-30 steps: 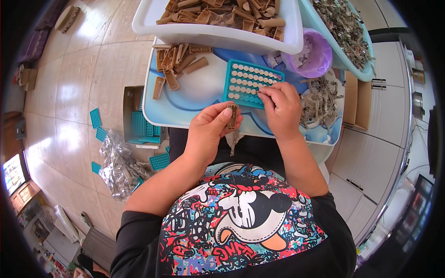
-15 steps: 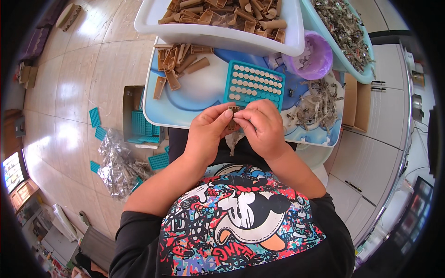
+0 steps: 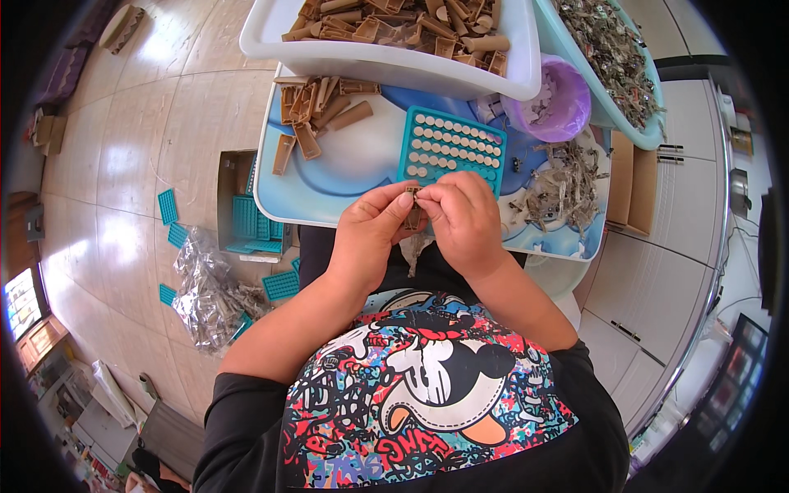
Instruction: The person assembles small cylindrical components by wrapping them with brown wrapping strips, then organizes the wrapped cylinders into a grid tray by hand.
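Note:
Over the table's near edge, my left hand (image 3: 366,228) grips a small brown plastic casing (image 3: 413,218), its open side facing up. A greyish wire bundle (image 3: 418,251) hangs beneath the casing. My right hand (image 3: 464,226) is closed, thumb and fingertips pinched at the top end of the same casing; whatever they pinch is hidden. Just beyond my hands lies a teal tray (image 3: 485,175) with rows of round white discs, its near right wells without discs. To the right sits a tangled pile of grey wires (image 3: 567,191).
Brown casings (image 3: 316,115) lie loose at the table's left. A white tub (image 3: 394,67) of casings, a purple-lined bucket (image 3: 571,107) and a pale teal basin (image 3: 649,135) of wired parts stand behind. Beside the table are a cardboard box (image 3: 222,197) and a plastic bag (image 3: 201,292).
My right hand has shifted slightly up and left, its fingertips moving toward the casing's top end. My left hand keeps its grip, nearly still.

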`<control>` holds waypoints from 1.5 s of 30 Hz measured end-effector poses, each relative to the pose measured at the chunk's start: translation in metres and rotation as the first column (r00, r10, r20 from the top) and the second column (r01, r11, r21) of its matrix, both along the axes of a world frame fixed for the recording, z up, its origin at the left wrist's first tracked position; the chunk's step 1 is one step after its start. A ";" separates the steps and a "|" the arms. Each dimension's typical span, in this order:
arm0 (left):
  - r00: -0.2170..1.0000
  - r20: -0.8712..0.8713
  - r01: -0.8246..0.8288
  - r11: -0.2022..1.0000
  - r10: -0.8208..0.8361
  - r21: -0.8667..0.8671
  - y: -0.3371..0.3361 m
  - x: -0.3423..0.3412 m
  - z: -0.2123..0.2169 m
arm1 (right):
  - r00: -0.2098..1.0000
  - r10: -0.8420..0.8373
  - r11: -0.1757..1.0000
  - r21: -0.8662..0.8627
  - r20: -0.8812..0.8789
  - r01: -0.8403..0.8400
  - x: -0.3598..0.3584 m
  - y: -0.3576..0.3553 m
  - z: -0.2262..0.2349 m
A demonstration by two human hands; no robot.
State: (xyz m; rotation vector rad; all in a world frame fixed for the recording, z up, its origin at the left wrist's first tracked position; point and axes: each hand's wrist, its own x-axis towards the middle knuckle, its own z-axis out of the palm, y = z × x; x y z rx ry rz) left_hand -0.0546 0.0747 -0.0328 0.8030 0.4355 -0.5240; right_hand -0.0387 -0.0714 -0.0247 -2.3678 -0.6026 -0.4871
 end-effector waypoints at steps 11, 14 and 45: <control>0.999 -0.016 0.031 0.999 -0.030 0.020 0.001 -0.005 0.001 | 0.993 0.113 0.988 -0.100 -0.026 -0.115 0.001 -0.007 0.013; 1.000 -0.014 0.019 0.999 -0.019 -0.026 0.002 -0.006 0.006 | 0.996 0.083 0.996 -0.037 -0.018 -0.083 0.001 -0.014 0.014; 0.999 -0.052 0.016 1.000 -0.018 -0.024 0.002 -0.004 0.002 | 0.996 0.060 0.992 0.119 -0.063 -0.052 0.004 -0.009 0.012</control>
